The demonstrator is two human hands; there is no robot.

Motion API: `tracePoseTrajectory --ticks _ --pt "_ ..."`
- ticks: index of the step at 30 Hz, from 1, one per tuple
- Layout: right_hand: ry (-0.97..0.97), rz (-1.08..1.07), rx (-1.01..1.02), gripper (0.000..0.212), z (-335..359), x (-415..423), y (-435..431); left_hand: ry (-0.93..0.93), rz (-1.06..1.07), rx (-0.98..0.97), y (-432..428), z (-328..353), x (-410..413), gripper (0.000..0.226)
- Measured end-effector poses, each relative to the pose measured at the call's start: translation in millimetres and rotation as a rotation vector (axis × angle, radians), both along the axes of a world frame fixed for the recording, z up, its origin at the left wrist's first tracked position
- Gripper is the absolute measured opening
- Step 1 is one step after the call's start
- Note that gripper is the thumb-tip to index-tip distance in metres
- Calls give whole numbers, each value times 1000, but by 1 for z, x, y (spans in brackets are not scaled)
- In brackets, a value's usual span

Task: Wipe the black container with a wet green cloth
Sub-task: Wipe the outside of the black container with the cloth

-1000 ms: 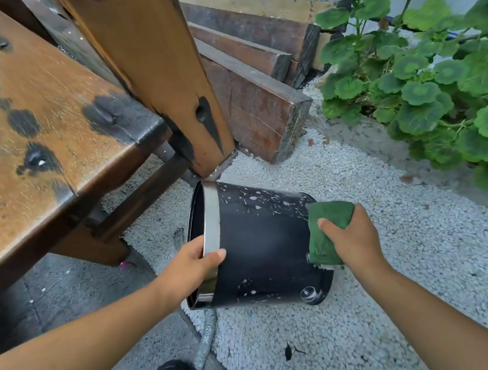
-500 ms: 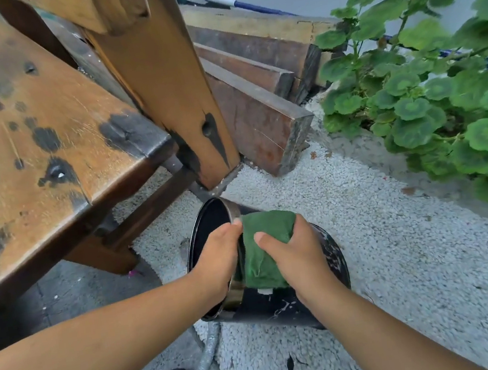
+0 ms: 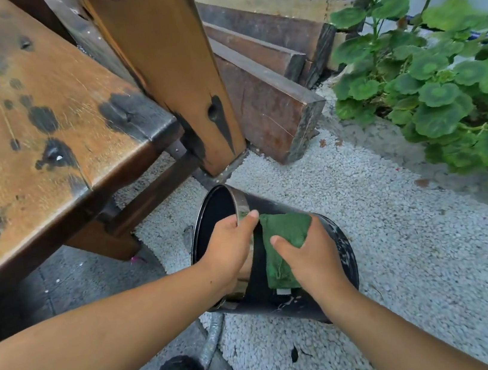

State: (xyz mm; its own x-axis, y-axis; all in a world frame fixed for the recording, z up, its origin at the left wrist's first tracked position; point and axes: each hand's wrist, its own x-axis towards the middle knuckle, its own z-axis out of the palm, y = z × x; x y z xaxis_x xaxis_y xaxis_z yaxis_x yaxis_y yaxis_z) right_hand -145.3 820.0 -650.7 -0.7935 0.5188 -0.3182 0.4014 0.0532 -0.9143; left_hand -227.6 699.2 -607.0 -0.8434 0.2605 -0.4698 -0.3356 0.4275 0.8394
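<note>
Here left hand (image 3: 231,246) grips black container (image 3: 344,252) rim; right hand (image 3: 311,258) presses green cloth (image 3: 284,235).

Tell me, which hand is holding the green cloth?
The right hand presses the green cloth on the black container; the left hand only grips its metal rim.

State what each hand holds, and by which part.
Left hand grips the black container by its metal rim. Right hand presses the green cloth onto the container's side.

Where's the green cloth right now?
The green cloth lies low in the middle, pressed under the right hand against the black container, beside the left hand.
</note>
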Motion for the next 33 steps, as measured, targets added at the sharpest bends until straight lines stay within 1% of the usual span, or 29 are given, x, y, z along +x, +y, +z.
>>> tracePoseTrajectory --ticks 2,4,6,10,12,15,17,18,19,20,21,25,28,31,33 --pt "-23 -18 10 29 -9 3 7 18 6 -36 -2 1 -1 35" --pt "-48 -38 21 30 -19 5 16 15 9 -68 -6 -3 -4 32" --pt "-94 -61 30 30 -31 8 26 -11 2 -65 -13 -5 -7 35" --pt "-172 -133 -27 30 -53 14 49 -85 -32 -59 -22 -8 -14 45" --pt "-198 -156 -16 31 -60 17 57 -92 -47 -52 -25 -11 -17 34" --pt "-225 -171 25 32 -66 18 61 -153 -125 -36 -31 -5 -18 31" --pt "-233 -165 40 31 -68 19 62 -282 -229 -39 -40 5 -22 74" --pt "-236 -159 43 31 -69 19 61 -348 -320 -44 -47 8 -23 81" --pt "-236 -151 45 31 -69 20 61 -392 -423 -53 -56 8 -22 75" --pt "-232 -141 43 31 -68 20 60 -407 -500 -58 -66 6 -20 63" --pt "-227 -131 41 31 -67 20 59 -404 -519 -51 -75 2 -18 53" --pt "-206 -102 24 29 -60 16 52 -309 -346 60 -92 -10 2 28" --pt "-160 -146 -38 26 -47 8 49 -265 -206 88 -86 -9 3 23" --pt "-61 -191 -115 24 -25 -1 44 -228 -182 75 -69 3 -4 25" --pt "6 -201 -186 25 -8 -6 36 -211 -164 58 -53 17 -9 20"
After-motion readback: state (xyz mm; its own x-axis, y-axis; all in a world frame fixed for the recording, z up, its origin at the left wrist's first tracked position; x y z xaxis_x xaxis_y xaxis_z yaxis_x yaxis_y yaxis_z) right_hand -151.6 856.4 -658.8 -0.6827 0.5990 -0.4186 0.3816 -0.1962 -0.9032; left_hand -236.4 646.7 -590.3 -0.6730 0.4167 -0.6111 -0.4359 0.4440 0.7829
